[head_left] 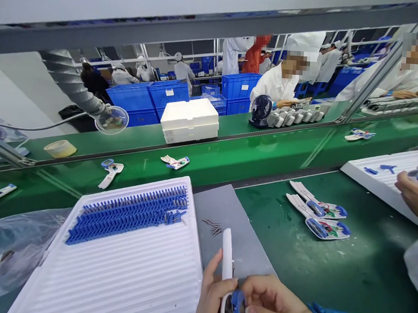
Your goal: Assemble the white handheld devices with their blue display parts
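Both hands work at the lower edge of view over the grey mat (239, 235). Left hand (211, 295) has its grip closed around the white thermometer housing (227, 255), which stands upright. Right hand (277, 306) pinches a blue trigger part (237, 302) against the housing. Small springs (214, 226) lie just beyond, beside the white tray (122, 274) of blue parts (129, 213) on the green surface (329, 274).

My left hand (210, 297) is bare, no glove, no ring, thumb nail short & plain. My right hand (277, 306) is bare too, no glove, w/ one short unpainted nail in view. Both cut off at the frame's bottom edge, so wrists & sleeves are out of view
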A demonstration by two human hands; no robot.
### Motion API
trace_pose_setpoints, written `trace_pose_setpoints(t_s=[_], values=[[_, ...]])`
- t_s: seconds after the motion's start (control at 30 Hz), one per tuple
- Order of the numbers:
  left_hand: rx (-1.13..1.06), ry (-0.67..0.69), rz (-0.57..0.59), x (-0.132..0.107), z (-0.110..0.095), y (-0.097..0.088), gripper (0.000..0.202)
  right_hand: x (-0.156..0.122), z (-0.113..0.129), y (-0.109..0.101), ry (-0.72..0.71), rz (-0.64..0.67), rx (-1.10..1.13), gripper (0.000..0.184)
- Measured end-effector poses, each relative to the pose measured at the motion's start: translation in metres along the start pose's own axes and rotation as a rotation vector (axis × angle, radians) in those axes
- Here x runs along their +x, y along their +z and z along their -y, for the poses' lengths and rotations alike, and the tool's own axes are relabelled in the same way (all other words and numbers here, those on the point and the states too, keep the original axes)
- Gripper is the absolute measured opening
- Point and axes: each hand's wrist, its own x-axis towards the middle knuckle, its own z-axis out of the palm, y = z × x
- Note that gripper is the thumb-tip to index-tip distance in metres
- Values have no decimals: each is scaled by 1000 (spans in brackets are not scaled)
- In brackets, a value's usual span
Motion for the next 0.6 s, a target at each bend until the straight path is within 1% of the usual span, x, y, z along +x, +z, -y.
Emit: trace_pose_setpoints(t_s=[0.07,0.13,0.23,0.3,0.37,0.47,0.53,0.6], values=[[-126,5,-99,-4,2,3,76,1,2,1,-14,-23,30,39],[-201,17,-170,-8,3,6,78,2,5,3,-38,-12,79,37],[-210,34,-202,-10,4,8,76,3,4,5,-65,33,165,38],[-166,83,-180,-10,6,6,77,2,1,4,-72,38,148,41],[-96,105,-135,-7,8,3,79,0,-1,2,-82,9,78,45],[27,83,-58,-5,11,-4,83,-2,1,0,-50,-29,13,46],[107,104,-13,-5,10,-7,78,-2,4,1,-16,-9,35,44],[203,157,17,-8,8,-7,66,0,5,6,-13,30,90,41]])
